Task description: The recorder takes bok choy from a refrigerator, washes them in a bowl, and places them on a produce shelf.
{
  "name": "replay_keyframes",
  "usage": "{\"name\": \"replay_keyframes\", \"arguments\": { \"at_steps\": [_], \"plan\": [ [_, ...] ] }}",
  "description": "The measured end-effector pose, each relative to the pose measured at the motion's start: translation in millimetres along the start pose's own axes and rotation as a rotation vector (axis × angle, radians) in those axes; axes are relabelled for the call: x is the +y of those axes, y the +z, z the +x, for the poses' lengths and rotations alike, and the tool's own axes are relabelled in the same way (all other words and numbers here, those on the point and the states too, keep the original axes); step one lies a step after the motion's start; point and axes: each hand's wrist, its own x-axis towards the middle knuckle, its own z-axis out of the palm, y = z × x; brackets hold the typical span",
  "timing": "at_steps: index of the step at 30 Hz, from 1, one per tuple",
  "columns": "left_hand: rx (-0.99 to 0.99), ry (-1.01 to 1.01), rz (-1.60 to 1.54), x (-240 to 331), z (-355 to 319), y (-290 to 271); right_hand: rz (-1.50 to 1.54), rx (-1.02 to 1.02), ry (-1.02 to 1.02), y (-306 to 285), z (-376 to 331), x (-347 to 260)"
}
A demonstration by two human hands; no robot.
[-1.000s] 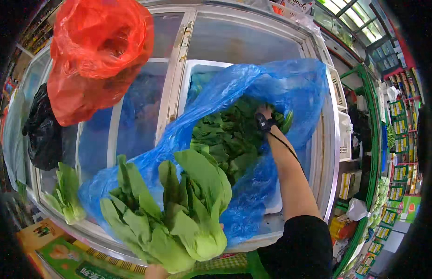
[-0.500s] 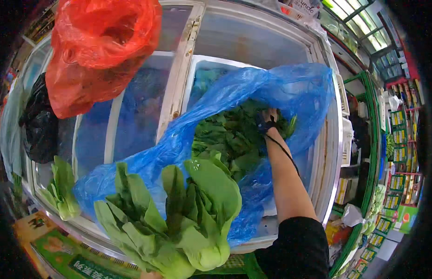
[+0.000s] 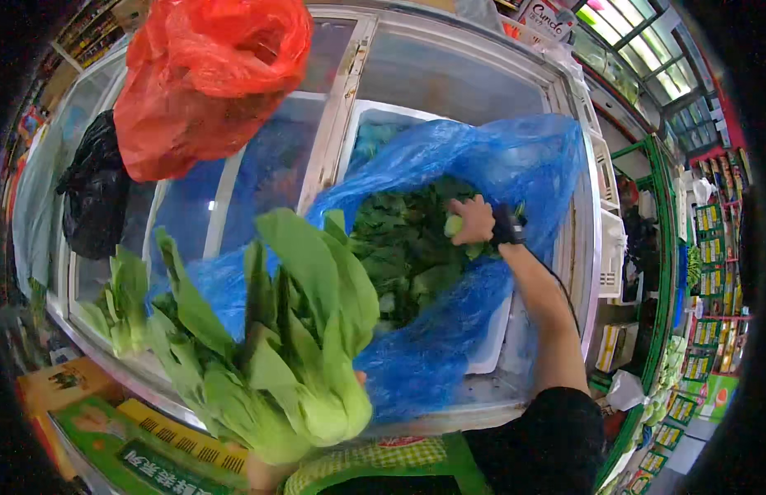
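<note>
Right hand (image 3: 473, 219) grip clenched on leafy greens (image 3: 399, 247) in crinkled blue bag (image 3: 515, 165), left grip unseen

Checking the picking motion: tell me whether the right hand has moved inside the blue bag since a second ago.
Yes. The right hand has pulled slightly back toward the person, now gripping a pale stem among the greens, judged against the blue bag rim.

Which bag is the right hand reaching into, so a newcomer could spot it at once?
Start at the glass-topped chest freezer that fills the view. On its right half lies a wide blue bag, open and full of dark leafy greens, with the right hand inside it. The red bag and black bag to the left are bunched, not spread open.
</note>
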Motion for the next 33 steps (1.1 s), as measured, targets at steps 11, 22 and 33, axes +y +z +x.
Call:
{"name": "replay_keyframes", "arguments": {
  "at_steps": [11,22,33],
  "plan": [
    [-0.126,0.998,-0.032,95,-132,-30,0.341,0.586,-0.787,-158,-171,-116],
    [0.252,0.956,0.126,183,-188,-131,-0.337,1.022,-1.130,-246,-182,-272],
    [0.113,0.544,0.025,265,-144,-166,-0.402,0.921,-1.846,-282,-49,-514]
  ]
}}
